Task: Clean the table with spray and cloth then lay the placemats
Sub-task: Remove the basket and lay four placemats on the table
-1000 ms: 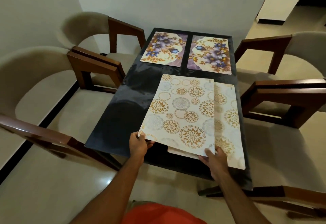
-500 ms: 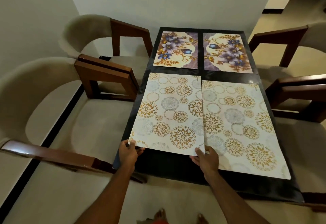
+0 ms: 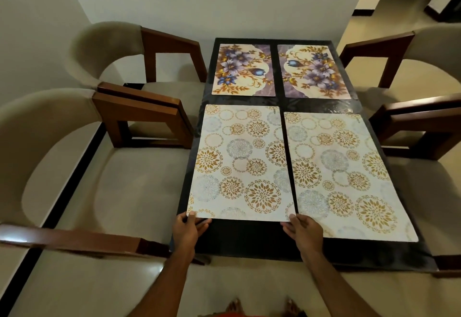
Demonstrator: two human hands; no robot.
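Note:
On the dark table lie two purple flowered placemats, one at the far left and one at the far right. Nearer me lie two cream placemats with gold circles. My left hand pinches the near left corner of the left cream placemat, thumb on top. My right hand pinches that mat's near right corner, beside the edge of the right cream placemat. The two cream mats sit side by side with a narrow gap. No spray or cloth is in view.
Wooden chairs with beige cushions flank the table: two on the left and two on the right. A pale wall stands behind the table's far end. My feet show on the tiled floor at the table's near end.
The left cream placemat has slid left off the right one and now lies flat beside it. Both hands kept hold of its near corners throughout.

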